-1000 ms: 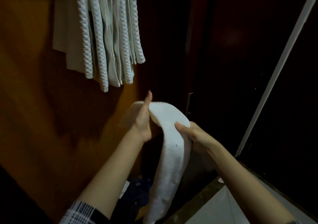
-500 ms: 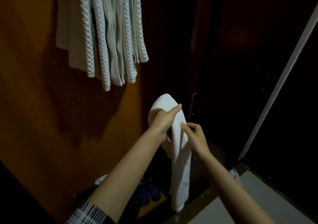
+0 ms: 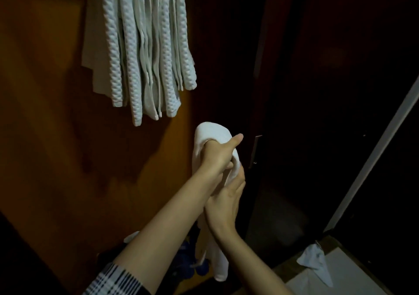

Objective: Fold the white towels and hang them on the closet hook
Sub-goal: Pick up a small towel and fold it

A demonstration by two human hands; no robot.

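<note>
A folded white towel [image 3: 209, 132] hangs doubled over my left hand [image 3: 217, 154], which grips its upper fold with the thumb pointing right. My right hand [image 3: 226, 200] sits just below, fingers wrapped round the towel's hanging part. The towel's lower end [image 3: 221, 269] dangles under my crossed forearms. Several white, ridged towels [image 3: 145, 52] hang in a bunch from the top left against the orange-brown closet panel [image 3: 45, 136]. The hook itself is out of view.
A dark closet door with a small metal handle [image 3: 255, 152] stands right of my hands. A pale slanted frame edge [image 3: 374, 156] runs down the right. A crumpled white cloth [image 3: 315, 264] lies on the light floor at lower right. Dark blue items [image 3: 192, 265] lie below.
My right hand slid down the towel and closed round it below my left hand. The towel's hanging part has drawn in narrower, and both hands shifted slightly left.
</note>
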